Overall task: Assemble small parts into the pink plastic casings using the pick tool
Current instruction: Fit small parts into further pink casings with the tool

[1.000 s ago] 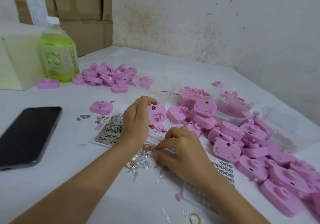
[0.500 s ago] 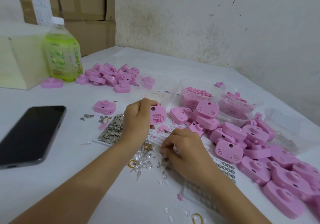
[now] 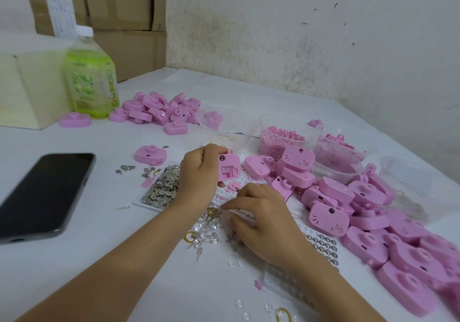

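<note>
Left hand point(image 3: 199, 172) has a pink casing point(image 3: 229, 168) gripped upright, open side facing us, just above the white table point(image 3: 112, 259), right beside the tray of little metal pieces point(image 3: 161, 187). Right hand point(image 3: 263, 222) is down low, fingers curled over the scatter of clear small parts point(image 3: 209, 232), and whether it's pinching a tool or a part I can't tell through the blur. Big heap of pink casings point(image 3: 373, 222) sits to the right, phone point(image 3: 42, 192) off left.
</note>
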